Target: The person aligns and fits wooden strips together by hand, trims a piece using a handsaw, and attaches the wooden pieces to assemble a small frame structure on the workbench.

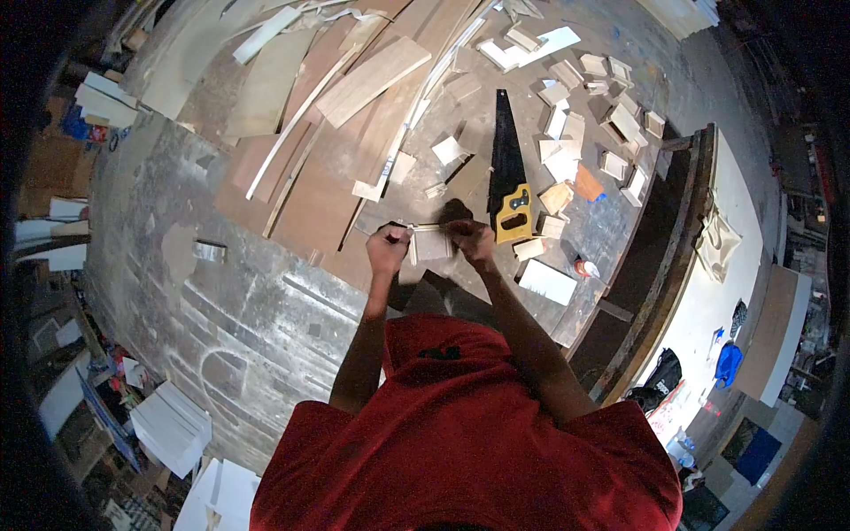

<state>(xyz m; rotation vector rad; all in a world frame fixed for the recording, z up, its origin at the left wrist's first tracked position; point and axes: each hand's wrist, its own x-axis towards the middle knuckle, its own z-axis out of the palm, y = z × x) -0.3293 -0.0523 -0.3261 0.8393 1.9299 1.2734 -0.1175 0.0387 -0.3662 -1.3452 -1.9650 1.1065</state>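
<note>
A small pale wooden frame-like piece (431, 244) lies between my hands at the near edge of the cluttered work surface. My left hand (388, 248) is closed at its left side, with the fingers curled at the corner. At the right side my right hand (473, 243) is closed too, partly in shadow; what its fingers hold is too small to make out. A handsaw with a yellow handle (513, 215) and dark blade lies just right of my right hand, its blade pointing away.
Small wooden pieces (624, 124) are scattered at the right, near a glue bottle (584, 267). Long boards (374, 81) lie at the upper left. A white panel (549, 281) sits right of my forearm. A raised bench edge (666, 257) runs along the right.
</note>
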